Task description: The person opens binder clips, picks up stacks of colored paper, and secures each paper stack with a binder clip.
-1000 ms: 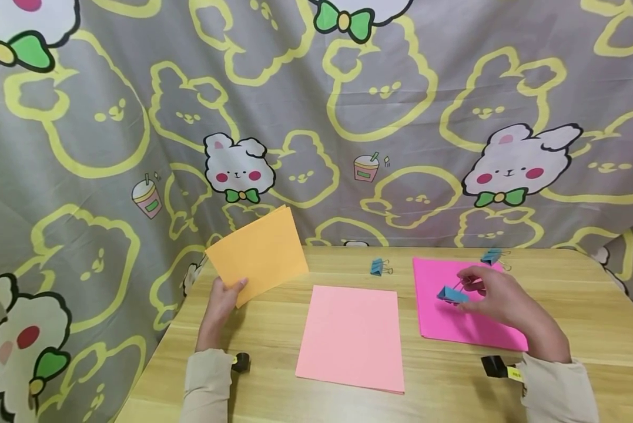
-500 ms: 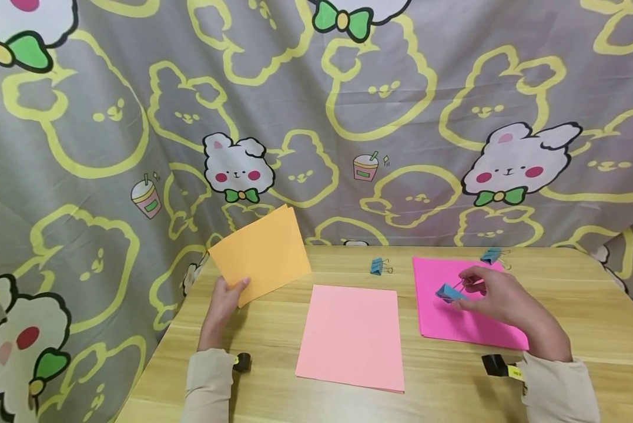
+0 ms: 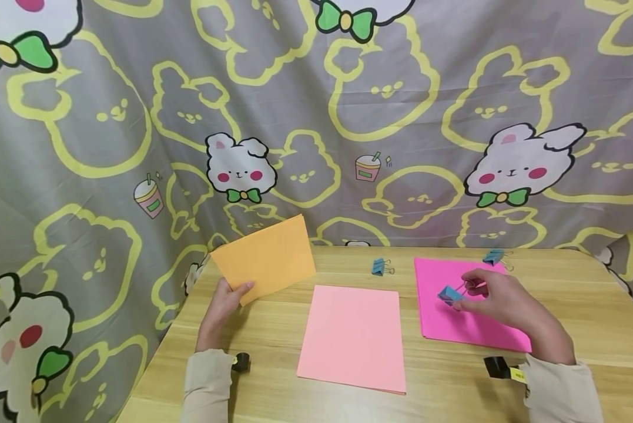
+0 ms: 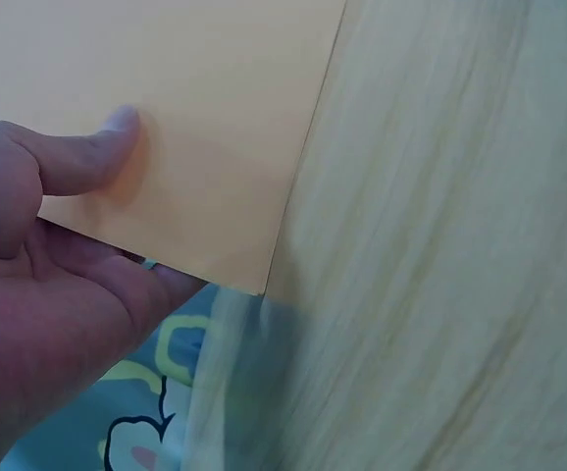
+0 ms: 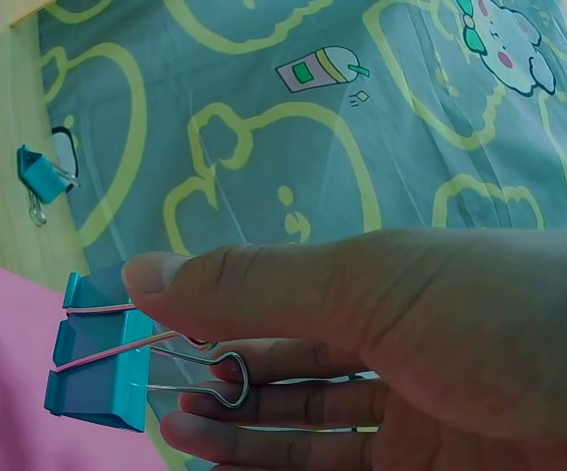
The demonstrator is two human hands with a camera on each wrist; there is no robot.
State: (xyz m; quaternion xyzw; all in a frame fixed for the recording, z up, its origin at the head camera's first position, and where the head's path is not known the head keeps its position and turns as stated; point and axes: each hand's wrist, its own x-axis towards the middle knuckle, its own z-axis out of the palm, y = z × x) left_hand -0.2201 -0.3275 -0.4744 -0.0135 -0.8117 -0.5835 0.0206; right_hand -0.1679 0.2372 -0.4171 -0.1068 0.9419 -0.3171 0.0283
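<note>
My left hand (image 3: pixel 225 305) pinches a stack of orange paper (image 3: pixel 268 258) by its lower left edge, thumb on the front face and fingers behind. The stack is tilted up above the table. In the left wrist view the thumb (image 4: pixel 97 157) presses flat on the orange sheet (image 4: pixel 205 118). My right hand (image 3: pixel 498 296) holds a blue binder clip (image 3: pixel 450 295) over the bright pink paper stack (image 3: pixel 464 326). Up close, the thumb lies on the body of the clip (image 5: pixel 102 358), and the fingers are behind its wire handles.
A light pink paper stack (image 3: pixel 352 341) lies mid-table. One blue binder clip (image 3: pixel 379 267) sits behind it; another binder clip (image 3: pixel 494 257) is at the far edge of the bright pink stack. A patterned curtain (image 3: pixel 295 117) hangs behind the wooden table (image 3: pixel 274 376).
The orange stack has tipped a little lower at its top and shifted slightly right with my left hand. My right hand keeps its hold on the binder clip, almost still.
</note>
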